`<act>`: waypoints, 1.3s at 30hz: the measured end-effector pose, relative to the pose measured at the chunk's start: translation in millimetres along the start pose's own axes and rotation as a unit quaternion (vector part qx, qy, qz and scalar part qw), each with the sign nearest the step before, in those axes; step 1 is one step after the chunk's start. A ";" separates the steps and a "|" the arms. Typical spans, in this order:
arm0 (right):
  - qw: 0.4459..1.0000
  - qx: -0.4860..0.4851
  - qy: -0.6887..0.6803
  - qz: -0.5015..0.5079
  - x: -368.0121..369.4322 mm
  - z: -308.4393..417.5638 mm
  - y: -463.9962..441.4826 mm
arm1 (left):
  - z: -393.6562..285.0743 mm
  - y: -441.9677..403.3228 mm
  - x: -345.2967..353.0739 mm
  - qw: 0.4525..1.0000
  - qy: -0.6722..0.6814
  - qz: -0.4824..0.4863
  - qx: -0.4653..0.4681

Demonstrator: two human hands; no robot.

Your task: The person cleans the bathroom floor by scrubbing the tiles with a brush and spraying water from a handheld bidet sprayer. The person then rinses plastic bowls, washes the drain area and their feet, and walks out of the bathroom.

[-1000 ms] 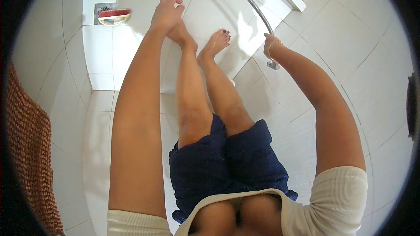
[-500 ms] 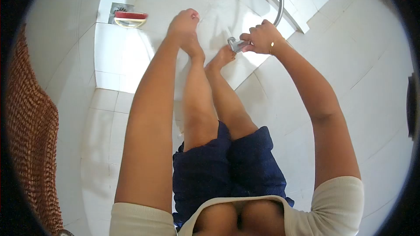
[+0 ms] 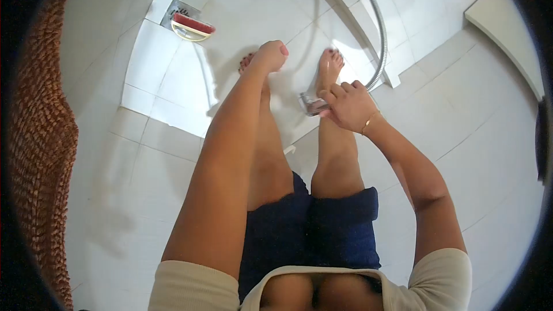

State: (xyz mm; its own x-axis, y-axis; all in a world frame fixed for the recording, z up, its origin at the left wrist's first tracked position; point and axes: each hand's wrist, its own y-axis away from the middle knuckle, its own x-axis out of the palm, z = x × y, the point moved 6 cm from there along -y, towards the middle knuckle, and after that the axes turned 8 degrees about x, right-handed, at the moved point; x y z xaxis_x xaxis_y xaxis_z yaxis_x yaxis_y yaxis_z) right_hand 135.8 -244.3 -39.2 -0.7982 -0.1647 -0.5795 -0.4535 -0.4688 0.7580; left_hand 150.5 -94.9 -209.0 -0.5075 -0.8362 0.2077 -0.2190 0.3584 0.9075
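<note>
Because its handle sat inside the wrapped fingers of the right hand [image 3: 350, 106], the metal sprayer [image 3: 311, 103] had its head end free, jutting toward the space between the two lower legs. It was held in front of the right leg [image 3: 336, 155] in this view; whether it touched the skin, or whether water ran from it, could not be told. The grip seemed chosen for aiming, with the thumb side toward the head and the back of the hand turned up. From beyond the knuckles the ribbed hose [image 3: 379, 29] rose in a slack curve, presumably so that it would not pull against the wrist, where a thin bracelet [image 3: 367, 124] lay.

Ahead of the left leg [image 3: 269, 155] the left hand [image 3: 272, 56] hung with its fingers folded inward. Its palm was hidden, so it was not possible to tell whether anything was pinched there.

The right foot [image 3: 330, 64] and the partly covered left foot [image 3: 246, 62] stood apart on pale tile, probably for steadiness. A red and cream brush [image 3: 193, 26] lay beside a square grate [image 3: 177, 11], off to the left, perhaps set there out of the feet's way. Navy shorts [image 3: 311, 236] ended above the knees. Along the left edge ran a nubbly brown cloth [image 3: 40, 155], apparently hanging, and a dark object [image 3: 541, 138], cut off by the lens rim, showed at far right.
</note>
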 end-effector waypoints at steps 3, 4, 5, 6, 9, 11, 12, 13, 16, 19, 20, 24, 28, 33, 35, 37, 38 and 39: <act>0.991 0.060 0.085 0.083 32.7 -49.0 -7.2 | -10.2 -2.8 -15.7 0.960 -0.226 -0.109 0.120; 0.982 0.093 0.119 0.111 44.3 -69.4 -12.6 | -10.4 0.0 -24.3 0.949 -0.237 -0.171 0.117; 0.981 0.085 0.126 0.116 54.7 -82.6 -19.2 | -9.4 5.3 -31.6 0.934 -0.247 -0.233 0.110; 0.976 0.107 0.146 0.118 62.5 -101.5 -28.4 | -3.9 5.3 -32.7 0.936 -0.235 -0.240 0.105; 0.978 0.114 0.167 0.058 66.3 -140.0 -64.1 | 20.0 2.4 -44.2 0.926 -0.162 -0.340 0.027; 0.980 0.112 0.165 -0.001 53.9 -142.5 -88.2 | 21.1 -2.3 -32.8 0.920 -0.138 -0.364 0.038; 0.984 0.097 0.147 -0.015 43.2 -138.3 -96.0 | 17.8 -1.5 -28.0 0.915 -0.126 -0.380 0.052; 0.986 0.079 0.143 -0.023 38.8 -133.2 -101.8 | 7.5 3.3 -21.2 0.920 -0.091 -0.381 0.031; 0.991 0.017 0.127 -0.046 16.2 -127.7 -86.1 | -0.2 -11.8 -7.2 0.924 0.079 -0.361 0.096; 0.986 -0.078 0.135 -0.057 1.3 -115.3 -70.6 | -17.3 -12.4 0.3 0.887 0.249 -0.356 0.158; 0.982 -0.108 0.141 -0.064 9.1 -116.2 -74.2 | -15.7 -18.9 -0.6 0.888 0.292 -0.330 0.133; 0.980 -0.111 0.125 -0.106 -3.1 -118.3 -67.4 | -17.6 -22.3 -5.9 0.863 0.320 -0.359 0.159; 0.976 -0.133 0.150 -0.084 1.0 -107.4 -67.2 | 2.2 -21.5 -5.1 0.827 0.347 -0.397 0.193; 0.949 -0.250 0.186 0.038 15.6 -82.0 -65.2 | 47.2 -13.6 17.3 0.842 0.343 -0.395 0.132; 0.924 -0.291 0.218 0.121 31.6 -77.9 -58.8 | 77.1 -15.1 38.2 0.836 0.346 -0.407 0.120; 0.877 -0.336 0.267 0.215 46.1 -71.1 -49.9 | 98.8 -15.1 55.9 0.830 0.347 -0.421 0.118; 0.873 -0.343 0.269 0.218 49.6 -65.8 -50.6 | 110.1 -16.7 71.8 0.837 0.360 -0.404 0.076; 0.860 -0.369 0.262 0.236 54.2 -59.3 -48.7 | 120.4 -17.7 87.9 0.843 0.374 -0.385 0.034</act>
State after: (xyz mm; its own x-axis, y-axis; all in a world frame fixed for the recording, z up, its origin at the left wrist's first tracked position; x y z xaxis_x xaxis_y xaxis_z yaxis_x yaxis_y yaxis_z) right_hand 138.2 -281.8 -125.3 -0.4474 -0.7657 -0.4621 0.4016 -0.6337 0.6612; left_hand 9.4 -124.7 -250.7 0.4683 -0.8508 -0.2383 -0.3036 -0.4082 0.8609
